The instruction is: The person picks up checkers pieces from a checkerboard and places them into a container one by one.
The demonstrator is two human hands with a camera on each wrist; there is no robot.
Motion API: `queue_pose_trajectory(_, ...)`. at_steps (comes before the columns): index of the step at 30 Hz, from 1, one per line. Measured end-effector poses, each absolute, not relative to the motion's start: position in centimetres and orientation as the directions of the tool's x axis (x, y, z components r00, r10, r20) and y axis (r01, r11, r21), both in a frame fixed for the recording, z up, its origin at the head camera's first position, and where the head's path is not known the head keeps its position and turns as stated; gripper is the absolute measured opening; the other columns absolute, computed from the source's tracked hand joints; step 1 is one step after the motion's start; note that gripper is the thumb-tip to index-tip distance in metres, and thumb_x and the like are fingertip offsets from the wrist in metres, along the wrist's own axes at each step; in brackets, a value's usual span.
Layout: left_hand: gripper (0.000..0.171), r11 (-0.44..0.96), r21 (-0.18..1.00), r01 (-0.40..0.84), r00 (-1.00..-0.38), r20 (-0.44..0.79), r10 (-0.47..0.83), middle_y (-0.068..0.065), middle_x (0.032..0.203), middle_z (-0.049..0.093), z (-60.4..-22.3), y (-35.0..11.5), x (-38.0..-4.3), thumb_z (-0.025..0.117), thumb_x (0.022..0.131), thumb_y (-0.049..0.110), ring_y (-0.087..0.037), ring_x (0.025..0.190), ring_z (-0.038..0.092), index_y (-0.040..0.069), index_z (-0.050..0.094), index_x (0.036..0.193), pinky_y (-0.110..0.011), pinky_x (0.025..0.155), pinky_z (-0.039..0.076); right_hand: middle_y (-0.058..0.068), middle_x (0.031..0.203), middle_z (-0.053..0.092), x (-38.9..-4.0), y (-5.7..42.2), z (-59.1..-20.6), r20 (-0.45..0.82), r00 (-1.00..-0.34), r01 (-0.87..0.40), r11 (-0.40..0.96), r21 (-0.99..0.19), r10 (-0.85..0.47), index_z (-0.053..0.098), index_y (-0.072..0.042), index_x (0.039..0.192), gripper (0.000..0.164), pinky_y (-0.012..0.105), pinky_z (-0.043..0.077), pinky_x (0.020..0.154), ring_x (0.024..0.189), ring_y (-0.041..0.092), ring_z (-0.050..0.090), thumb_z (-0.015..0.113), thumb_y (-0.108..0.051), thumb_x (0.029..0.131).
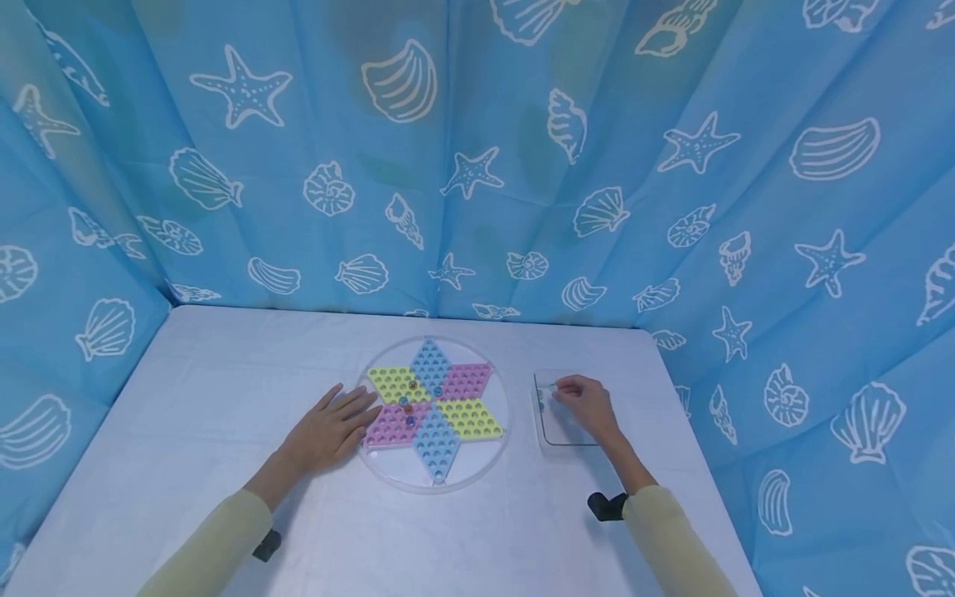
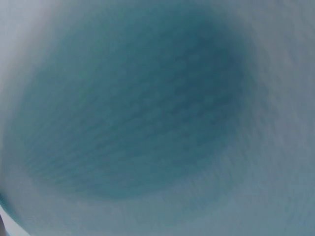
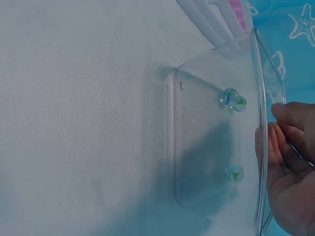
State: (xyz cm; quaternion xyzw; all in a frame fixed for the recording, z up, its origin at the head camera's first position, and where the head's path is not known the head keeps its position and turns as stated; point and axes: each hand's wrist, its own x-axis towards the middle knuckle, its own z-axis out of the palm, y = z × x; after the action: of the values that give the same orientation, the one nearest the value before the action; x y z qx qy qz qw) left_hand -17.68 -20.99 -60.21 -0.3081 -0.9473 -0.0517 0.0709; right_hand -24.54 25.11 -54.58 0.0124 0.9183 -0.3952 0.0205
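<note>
My left hand lies spread over the left rim of a round Chinese checkers board, its fingertips by a pink section. The board has pink, yellow and blue star points with holes, and several marbles sit on it, mostly left of centre. At the right, my right hand is over a clear plastic box, thumb and fingers bent towards each other at the rim. Whether they pinch anything is hidden. Through the box wall in the right wrist view I see glass marbles, two of them close together.
A white cloth covers the table. Blue curtains with white shells and starfish stand behind and at both sides. The box is to the right of the board, with a gap between. The left wrist view shows only a blurred teal and grey surface.
</note>
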Motion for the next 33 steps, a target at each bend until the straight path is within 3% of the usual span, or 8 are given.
queue_pose_trajectory(11,0.052,0.801,0.039,0.597,-0.792,0.192,0.58,-0.004,0.157,0.039,-60.3,-20.8,-17.7,0.047,0.102,0.037,-0.027,0.146,0.03,0.018,0.048,0.15,-0.05,0.121,0.013,0.01,0.098,0.069,-25.5,24.5,-55.4,-0.206,-0.977,0.184,0.711,-0.679,0.057,0.07,0.0,0.11,0.021,0.043,0.053,0.083,0.093,0.027,0.064,0.069,-0.013,0.093)
queue_pose_trajectory(22,0.054,0.822,0.038,0.568,-0.819,0.121,0.561,-0.001,0.16,0.033,-60.0,-20.8,-17.6,0.042,0.103,0.041,-0.025,0.149,0.022,0.021,0.043,0.153,-0.048,0.122,0.007,0.009,0.093,0.068,-25.1,23.8,-55.7,-0.238,-0.969,0.212,0.731,-0.649,0.071,0.069,0.001,0.109,0.022,0.041,0.054,0.081,0.089,0.025,0.064,0.069,-0.01,0.091)
queue_pose_trajectory(33,0.053,0.811,0.032,0.585,-0.803,0.167,0.572,-0.003,0.158,0.038,-59.9,-20.8,-17.6,0.047,0.102,0.039,-0.026,0.147,0.028,0.019,0.046,0.151,-0.05,0.121,0.014,0.009,0.092,0.069,-25.2,23.7,-56.0,-0.228,-0.97,0.211,0.752,-0.624,0.083,0.069,0.0,0.107,0.02,0.041,0.054,0.079,0.088,0.026,0.064,0.069,-0.011,0.09)
